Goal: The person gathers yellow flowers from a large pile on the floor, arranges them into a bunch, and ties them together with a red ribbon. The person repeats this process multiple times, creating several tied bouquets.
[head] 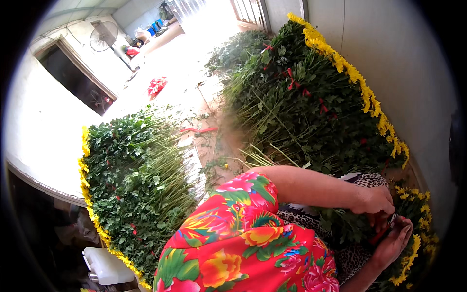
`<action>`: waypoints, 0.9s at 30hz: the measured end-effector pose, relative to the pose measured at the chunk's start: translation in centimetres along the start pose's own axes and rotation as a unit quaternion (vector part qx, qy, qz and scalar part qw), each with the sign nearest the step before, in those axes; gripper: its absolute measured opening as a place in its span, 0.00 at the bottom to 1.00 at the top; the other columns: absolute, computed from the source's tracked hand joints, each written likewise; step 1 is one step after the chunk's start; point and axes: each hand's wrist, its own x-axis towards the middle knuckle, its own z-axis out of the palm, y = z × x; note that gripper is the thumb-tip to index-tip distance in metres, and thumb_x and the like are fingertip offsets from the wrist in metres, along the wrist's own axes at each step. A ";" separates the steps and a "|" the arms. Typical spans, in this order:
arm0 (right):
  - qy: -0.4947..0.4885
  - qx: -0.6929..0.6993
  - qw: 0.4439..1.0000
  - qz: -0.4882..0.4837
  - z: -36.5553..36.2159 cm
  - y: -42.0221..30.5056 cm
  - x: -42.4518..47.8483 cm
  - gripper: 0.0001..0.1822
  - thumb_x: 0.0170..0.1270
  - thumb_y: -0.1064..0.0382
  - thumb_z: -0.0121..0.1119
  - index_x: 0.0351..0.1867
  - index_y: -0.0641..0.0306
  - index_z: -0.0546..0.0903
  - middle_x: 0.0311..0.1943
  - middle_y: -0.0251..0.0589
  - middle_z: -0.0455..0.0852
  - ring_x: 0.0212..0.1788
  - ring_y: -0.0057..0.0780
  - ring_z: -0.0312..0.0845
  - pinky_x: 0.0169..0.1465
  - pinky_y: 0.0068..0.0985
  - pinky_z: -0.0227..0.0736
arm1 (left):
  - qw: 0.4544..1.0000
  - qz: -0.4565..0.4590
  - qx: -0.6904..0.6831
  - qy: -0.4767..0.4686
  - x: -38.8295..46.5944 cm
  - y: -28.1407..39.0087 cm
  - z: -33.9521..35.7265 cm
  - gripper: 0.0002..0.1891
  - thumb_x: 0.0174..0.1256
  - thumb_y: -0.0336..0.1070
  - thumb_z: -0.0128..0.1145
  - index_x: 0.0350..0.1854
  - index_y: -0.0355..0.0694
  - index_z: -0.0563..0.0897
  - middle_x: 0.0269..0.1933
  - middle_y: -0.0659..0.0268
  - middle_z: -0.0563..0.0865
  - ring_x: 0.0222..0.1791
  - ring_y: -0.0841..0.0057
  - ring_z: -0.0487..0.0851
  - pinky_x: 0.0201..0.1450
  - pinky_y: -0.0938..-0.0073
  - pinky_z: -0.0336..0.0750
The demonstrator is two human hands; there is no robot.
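A bunch of leafy chrysanthemum stems (344, 223) lies across my lap, over leopard-print cloth (352, 260). My left hand (375, 200) is bent over the top of the bunch, its fingers pinched together. Just below it, my right hand (394, 239) curls in from the side with its thumb and fingers nearly meeting the left ones. Between the two hands runs a red tie strip (379, 235), partly hidden by fingers. A small dark-and-white piece at the fingertips is too small to make out. Yellow flower heads (412, 259) show beyond my right hand.
A large stack of yellow chrysanthemums (313, 98), tied with red strips, leans along the wall panel (386, 54). Another stack (135, 175) stands opposite. Loose stems and a red strip (199, 130) litter the floor between. A white plastic jug (109, 266) and standing fan (104, 36) are farther off.
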 end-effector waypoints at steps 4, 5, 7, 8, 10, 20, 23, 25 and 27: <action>-0.072 0.085 0.993 -0.036 1.0 -0.6 0.5 0.15 0.84 0.55 0.45 0.49 0.66 0.75 0.64 0.54 0.76 0.67 0.38 0.71 0.74 0.37 0.60 | 0.997 0.035 -0.029 0.070 1.4 -1.9 0.8 0.10 0.63 0.35 0.60 0.34 0.30 0.84 0.28 0.56 0.87 0.23 0.66 0.86 0.28 0.70 0.79; -0.065 0.084 0.994 -0.037 1.5 -0.9 0.5 0.15 0.84 0.55 0.44 0.48 0.65 0.75 0.66 0.56 0.75 0.67 0.40 0.70 0.74 0.38 0.60 | 0.996 0.049 0.030 0.062 1.5 -1.8 1.2 0.10 0.62 0.34 0.60 0.36 0.29 0.84 0.29 0.56 0.87 0.24 0.67 0.86 0.28 0.70 0.80; -0.061 0.077 0.995 -0.032 1.9 -1.1 0.3 0.15 0.83 0.55 0.44 0.48 0.65 0.75 0.69 0.59 0.72 0.69 0.41 0.69 0.75 0.39 0.58 | 0.980 0.115 0.159 0.035 1.4 -2.0 1.7 0.10 0.60 0.33 0.62 0.37 0.29 0.84 0.29 0.57 0.87 0.24 0.69 0.86 0.29 0.70 0.80; -0.063 0.070 0.995 -0.027 2.0 -1.2 0.3 0.14 0.83 0.55 0.45 0.48 0.65 0.76 0.70 0.60 0.71 0.69 0.41 0.69 0.76 0.39 0.58 | 0.959 0.166 0.229 0.015 1.3 -2.2 1.9 0.10 0.59 0.32 0.62 0.38 0.29 0.84 0.29 0.57 0.87 0.25 0.70 0.86 0.29 0.69 0.80; -0.075 0.047 0.996 -0.018 2.3 -1.2 0.2 0.14 0.83 0.55 0.46 0.50 0.64 0.76 0.71 0.61 0.70 0.70 0.41 0.69 0.76 0.39 0.58 | 0.963 0.167 0.212 0.018 0.3 -1.9 2.7 0.11 0.56 0.29 0.64 0.39 0.28 0.85 0.28 0.57 0.87 0.26 0.72 0.87 0.29 0.69 0.81; -0.040 -0.114 0.988 -0.094 3.6 -2.4 -0.4 0.21 0.78 0.63 0.51 0.68 0.65 0.72 0.68 0.53 0.74 0.66 0.38 0.74 0.69 0.35 0.67 | 0.985 0.088 0.131 0.063 0.0 -1.5 3.0 0.05 0.56 0.25 0.66 0.32 0.29 0.83 0.24 0.58 0.87 0.24 0.72 0.87 0.26 0.71 0.80; -0.018 -0.281 0.951 -0.126 4.9 -4.7 -2.1 0.22 0.76 0.68 0.51 0.70 0.66 0.72 0.65 0.50 0.77 0.63 0.35 0.75 0.67 0.31 0.68 | 0.981 0.111 0.147 0.065 -0.3 -2.0 2.5 0.05 0.57 0.24 0.65 0.32 0.28 0.83 0.25 0.58 0.87 0.25 0.72 0.88 0.28 0.70 0.81; -0.053 -0.332 0.937 -0.091 4.5 -5.5 -2.4 0.21 0.76 0.70 0.51 0.68 0.67 0.74 0.62 0.47 0.80 0.60 0.32 0.76 0.65 0.29 0.69 | 0.971 0.147 0.183 0.055 0.0 -2.5 2.8 0.04 0.57 0.23 0.64 0.32 0.28 0.82 0.26 0.58 0.88 0.26 0.71 0.89 0.29 0.70 0.82; -0.134 -0.310 0.941 -0.019 4.1 -5.7 -1.9 0.18 0.76 0.71 0.51 0.64 0.69 0.76 0.58 0.45 0.82 0.57 0.29 0.77 0.63 0.27 0.70 | 0.976 0.132 0.169 0.030 -0.5 -1.9 2.9 0.04 0.57 0.22 0.63 0.32 0.27 0.82 0.27 0.58 0.88 0.27 0.71 0.89 0.30 0.70 0.82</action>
